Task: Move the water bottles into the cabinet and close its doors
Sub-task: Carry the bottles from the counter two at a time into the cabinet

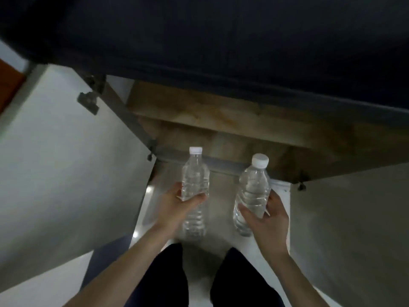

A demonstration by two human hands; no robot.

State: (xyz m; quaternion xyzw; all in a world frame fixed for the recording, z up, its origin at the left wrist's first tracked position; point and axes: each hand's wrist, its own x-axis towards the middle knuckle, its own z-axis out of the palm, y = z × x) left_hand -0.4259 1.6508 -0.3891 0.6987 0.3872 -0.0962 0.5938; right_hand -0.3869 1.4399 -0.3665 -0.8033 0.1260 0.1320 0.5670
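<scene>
While both cabinet doors stand open, the head view shows the carrying step in hand: the left hand has its grip closed around the left bottle, and the right hand wraps the right bottle, both held above the floor just before the cabinet's front edge. Both bottles are capped and look full of clear water. The wooden shelf inside appears bare. Next, I judge, each bottle goes forward under the dark top and stands upright on the shelf.

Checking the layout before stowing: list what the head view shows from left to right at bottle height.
Left cabinet door → left hand → left bottle → right bottle → right hand → right cabinet door.
</scene>
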